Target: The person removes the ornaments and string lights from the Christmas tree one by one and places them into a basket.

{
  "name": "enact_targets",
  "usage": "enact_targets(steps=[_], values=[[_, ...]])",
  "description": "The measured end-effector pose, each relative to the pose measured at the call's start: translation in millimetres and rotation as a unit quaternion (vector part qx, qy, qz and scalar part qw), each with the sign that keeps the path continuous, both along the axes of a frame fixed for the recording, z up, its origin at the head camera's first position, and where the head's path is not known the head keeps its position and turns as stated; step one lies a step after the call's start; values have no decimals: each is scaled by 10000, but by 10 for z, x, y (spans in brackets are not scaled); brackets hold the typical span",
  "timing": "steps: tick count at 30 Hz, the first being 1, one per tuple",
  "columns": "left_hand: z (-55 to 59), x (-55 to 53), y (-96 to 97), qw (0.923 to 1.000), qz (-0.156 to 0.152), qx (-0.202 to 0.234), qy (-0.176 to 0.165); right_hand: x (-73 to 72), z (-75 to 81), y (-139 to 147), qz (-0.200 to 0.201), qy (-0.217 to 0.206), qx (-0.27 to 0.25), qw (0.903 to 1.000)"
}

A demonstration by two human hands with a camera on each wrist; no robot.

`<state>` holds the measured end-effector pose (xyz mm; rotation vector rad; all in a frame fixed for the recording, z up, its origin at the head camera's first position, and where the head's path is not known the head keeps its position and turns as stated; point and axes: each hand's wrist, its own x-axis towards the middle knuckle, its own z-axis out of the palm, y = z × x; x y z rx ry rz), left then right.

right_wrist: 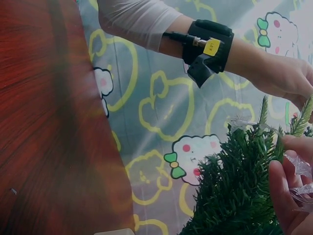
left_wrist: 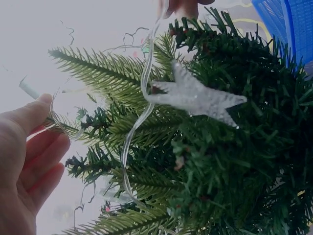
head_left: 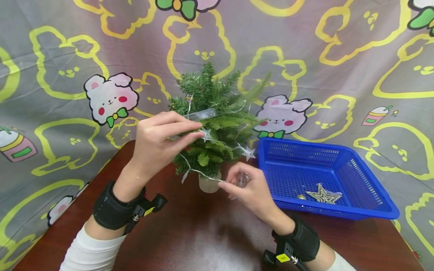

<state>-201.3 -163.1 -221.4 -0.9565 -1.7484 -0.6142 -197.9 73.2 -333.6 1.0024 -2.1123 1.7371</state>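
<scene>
A small green artificial Christmas tree [head_left: 211, 94] stands in a pale pot [head_left: 208, 185] on the table. String lights with clear stars wind around its branches. My left hand [head_left: 157, 137] is at the tree's left side, pinching the strand between thumb and fingers, with a clear star [head_left: 206, 134] right at the fingertips. Low in front of the tree, my right hand [head_left: 249, 188] pinches the wire [head_left: 203, 174] and holds a bundle of star lights [right_wrist: 299, 167] in its curled fingers. Another star [left_wrist: 200, 98] hangs against the needles. A clear battery case [head_left: 201, 114] lies among the branches.
Right of the tree, a blue plastic basket [head_left: 301, 165] contains a glittery star ornament [head_left: 324, 194] and a small gold bauble [head_left: 301, 197]. A patterned cloth [head_left: 203, 34] hangs behind the brown table [head_left: 203, 233].
</scene>
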Motion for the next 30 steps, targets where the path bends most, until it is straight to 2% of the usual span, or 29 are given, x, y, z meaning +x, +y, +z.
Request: enact_targets(steps=[5,15,18,22,26,28,30], values=[[15,16,28,10000,25,-49,-73,-7,0,11,53,474,84,9988],[31,-9,-58,9994,64,-330,-88,-1,15,8,436,989,48,9941],[38,2,-117,9995,96,-268,-169,7,17,-5,599,1106,-1,9921],[66,10,-191,9991,59,285,-303,9,24,-16,810,1226,20,9891],[98,-34,-268,9932,-39,1096,-401,9,35,-21,919,1274,67,9876],[106,-74,-322,9901,77,1313,-488,11,42,-23,936,1212,82,9882],[111,-121,-384,9882,274,1340,-688,17,49,-27,967,1063,73,9896]])
